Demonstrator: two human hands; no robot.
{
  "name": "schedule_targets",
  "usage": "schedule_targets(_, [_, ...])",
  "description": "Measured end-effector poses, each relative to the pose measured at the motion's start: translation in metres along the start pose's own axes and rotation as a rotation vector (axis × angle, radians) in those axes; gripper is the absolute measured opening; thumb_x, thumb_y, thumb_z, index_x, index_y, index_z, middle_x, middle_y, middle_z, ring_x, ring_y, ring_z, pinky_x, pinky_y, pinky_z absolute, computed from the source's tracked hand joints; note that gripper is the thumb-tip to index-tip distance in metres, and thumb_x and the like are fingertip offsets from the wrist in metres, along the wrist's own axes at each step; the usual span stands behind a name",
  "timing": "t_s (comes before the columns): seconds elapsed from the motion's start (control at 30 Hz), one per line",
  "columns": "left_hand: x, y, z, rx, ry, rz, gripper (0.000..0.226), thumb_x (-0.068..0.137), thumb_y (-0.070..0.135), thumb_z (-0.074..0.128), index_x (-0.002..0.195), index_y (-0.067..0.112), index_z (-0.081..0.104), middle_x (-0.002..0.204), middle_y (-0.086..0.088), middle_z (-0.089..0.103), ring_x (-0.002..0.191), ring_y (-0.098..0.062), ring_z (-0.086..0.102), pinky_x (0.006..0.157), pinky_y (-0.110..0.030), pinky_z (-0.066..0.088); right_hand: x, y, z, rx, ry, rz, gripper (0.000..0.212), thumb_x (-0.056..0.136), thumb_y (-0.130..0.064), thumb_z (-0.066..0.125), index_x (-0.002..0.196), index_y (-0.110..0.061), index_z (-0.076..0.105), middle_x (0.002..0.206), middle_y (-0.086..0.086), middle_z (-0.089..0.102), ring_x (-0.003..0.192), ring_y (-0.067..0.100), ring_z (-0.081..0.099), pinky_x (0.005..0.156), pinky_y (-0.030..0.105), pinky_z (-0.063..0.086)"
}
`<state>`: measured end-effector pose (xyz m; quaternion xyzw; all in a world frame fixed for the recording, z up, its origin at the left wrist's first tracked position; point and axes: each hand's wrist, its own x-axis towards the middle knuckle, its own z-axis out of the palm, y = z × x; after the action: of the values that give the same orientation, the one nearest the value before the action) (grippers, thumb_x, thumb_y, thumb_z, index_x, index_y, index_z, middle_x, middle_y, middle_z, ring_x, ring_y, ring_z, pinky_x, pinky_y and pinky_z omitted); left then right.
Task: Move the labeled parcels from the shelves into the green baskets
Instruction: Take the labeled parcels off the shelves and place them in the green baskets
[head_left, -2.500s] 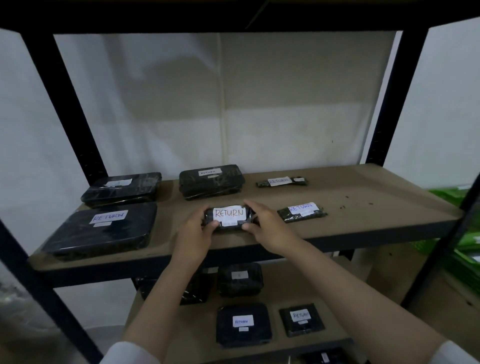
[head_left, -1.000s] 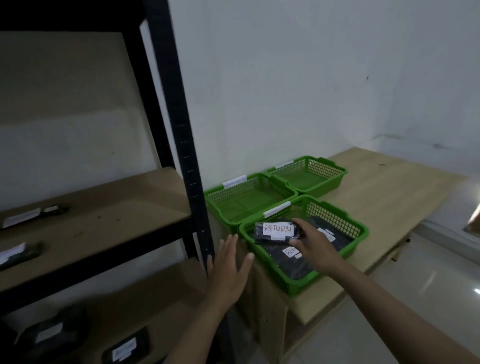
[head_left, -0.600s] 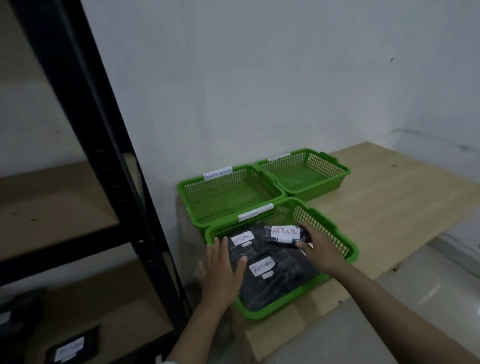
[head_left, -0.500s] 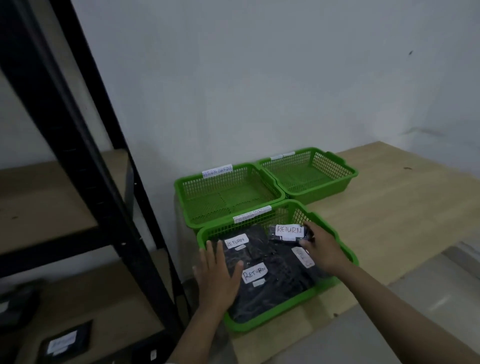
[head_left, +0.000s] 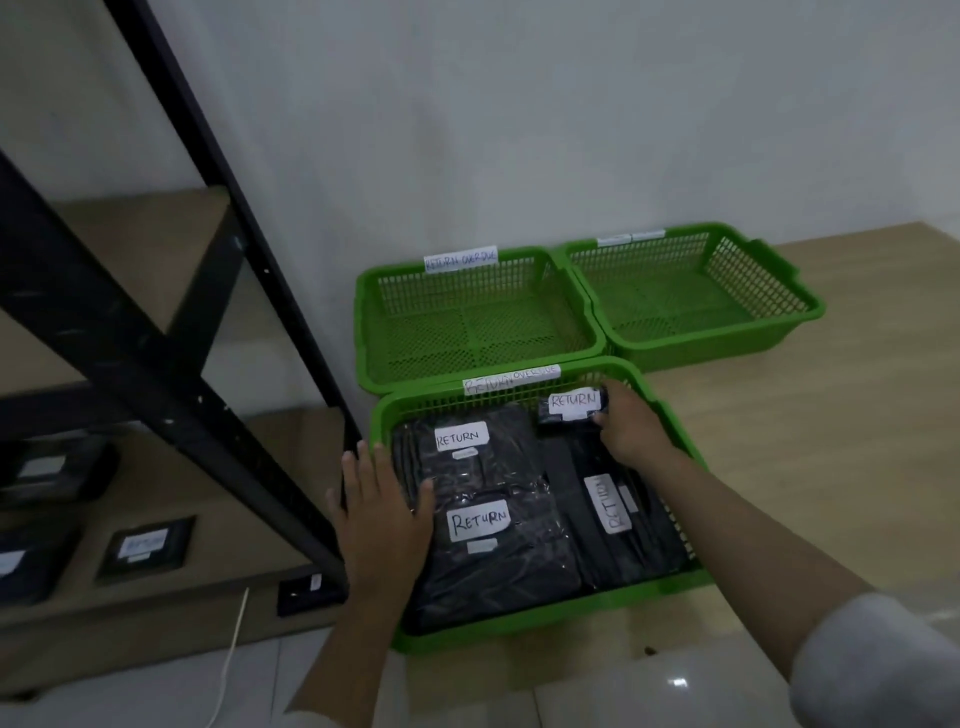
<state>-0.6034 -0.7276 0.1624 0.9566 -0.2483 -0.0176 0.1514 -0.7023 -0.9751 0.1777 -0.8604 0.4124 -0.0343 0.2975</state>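
Observation:
A small black parcel (head_left: 571, 407) with a white RETURN label lies at the far right corner of the near green basket (head_left: 545, 621), and my right hand (head_left: 631, 423) grips its right end. Several larger black RETURN parcels (head_left: 483, 514) fill that basket. My left hand (head_left: 379, 512) hovers flat, fingers straight, over the basket's left rim and holds nothing.
Two green baskets (head_left: 478, 317) (head_left: 691, 296) stand behind, against the white wall, on a wooden table (head_left: 831, 441). A black metal shelf post (head_left: 171, 384) crosses at left. More labeled black parcels (head_left: 145, 545) lie on the lower shelf. A white cable (head_left: 228, 654) hangs down.
I carried the small RETURN parcel from the shelf to the near basket and lowered it into the far right corner. My view has come closer to the baskets.

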Motion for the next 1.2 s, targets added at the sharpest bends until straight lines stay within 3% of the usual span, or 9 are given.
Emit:
schedule_targets(0.17, [-0.001,0.002,-0.003,0.042,-0.071,-0.013,0.078,0.094,0.054,0.012,0.122,-0.005,0.055,0.127,-0.023,0.056,0.116,-0.04,0.055,0.087,-0.059,0.045,0.021,0.002,0.006,-0.219,-0.144,-0.074,0.059,0.088,0.001,0.049,0.142,-0.007,0.026,0.135,0.024,0.042,0.121,0.036,0.046,0.096,0.034,0.04])
schedule_targets(0.33, [0.0,0.001,-0.002,0.042,-0.1,-0.009,0.081,0.093,0.056,0.009,0.123,-0.004,0.054,0.129,-0.023,0.055,0.118,-0.039,0.054,0.089,-0.058,0.045,0.024,0.002,0.022,-0.16,-0.12,-0.02,0.071,0.085,0.005,0.05,0.145,-0.006,0.015,0.137,0.025,0.042,0.121,0.037,0.048,0.098,0.036,0.041])
schedule_targets(0.47, [0.001,0.002,-0.002,0.051,-0.103,-0.001,0.081,0.093,0.056,0.009,0.123,-0.004,0.054,0.129,-0.022,0.055,0.118,-0.038,0.055,0.089,-0.058,0.045,0.021,0.003,0.03,-0.069,-0.017,0.122,0.038,0.093,-0.007,0.046,0.127,0.003,0.035,0.12,0.025,0.055,0.108,0.036,0.056,0.087,0.036,0.044])
schedule_targets(0.6, [0.001,0.002,-0.003,0.057,-0.111,0.003,0.081,0.093,0.056,0.009,0.122,-0.004,0.056,0.128,-0.023,0.056,0.116,-0.039,0.056,0.087,-0.059,0.046,0.022,-0.004,0.028,-0.266,-0.179,0.141,0.033,0.098,-0.022,0.036,0.113,0.001,0.056,0.12,0.02,0.059,0.108,0.031,0.058,0.089,0.033,0.045])
schedule_targets(0.7, [0.001,0.0,-0.002,0.06,-0.111,0.003,0.081,0.093,0.057,0.009,0.122,-0.003,0.056,0.128,-0.022,0.056,0.116,-0.038,0.056,0.088,-0.058,0.045,0.017,-0.006,0.036,-0.362,-0.184,0.068,0.037,0.099,-0.023,0.029,0.124,-0.003,0.046,0.135,0.018,0.046,0.121,0.031,0.048,0.1,0.041,0.038])
schedule_targets(0.8, [0.001,-0.001,0.0,0.058,-0.108,0.006,0.081,0.093,0.057,0.009,0.122,-0.003,0.056,0.128,-0.023,0.056,0.117,-0.039,0.055,0.088,-0.058,0.045,0.004,-0.002,0.042,-0.418,-0.132,0.01,0.051,0.1,-0.034,0.018,0.144,-0.008,0.022,0.156,0.013,0.013,0.143,0.029,0.015,0.115,0.049,0.016])
schedule_targets(0.9, [0.0,-0.004,0.0,0.049,-0.126,0.015,0.083,0.093,0.058,0.008,0.12,-0.003,0.057,0.128,-0.023,0.056,0.116,-0.039,0.056,0.087,-0.059,0.045,-0.012,0.002,0.047,-0.445,-0.188,0.01,0.061,0.098,-0.046,0.013,0.149,-0.014,0.006,0.158,0.01,-0.005,0.146,0.029,-0.004,0.117,0.047,0.001])
schedule_targets(1.03, [0.001,-0.005,-0.001,0.023,-0.116,0.002,0.083,0.092,0.058,0.009,0.12,-0.003,0.057,0.128,-0.023,0.056,0.116,-0.04,0.055,0.087,-0.06,0.045,-0.032,0.005,0.048,-0.448,-0.229,0.012,0.065,0.097,-0.051,0.014,0.149,-0.016,-0.005,0.157,0.009,-0.014,0.145,0.029,-0.01,0.117,0.045,-0.002])
schedule_targets(1.2, [0.0,-0.004,-0.012,-0.068,-0.142,-0.012,0.075,0.092,0.058,0.022,0.148,0.01,0.011,0.158,-0.008,0.005,0.145,-0.025,0.007,0.115,-0.048,0.012,-0.05,-0.009,0.034,-0.423,-0.184,0.027,0.065,0.097,-0.051,0.017,0.149,-0.017,-0.003,0.157,0.009,-0.014,0.145,0.03,-0.01,0.117,0.045,-0.001])
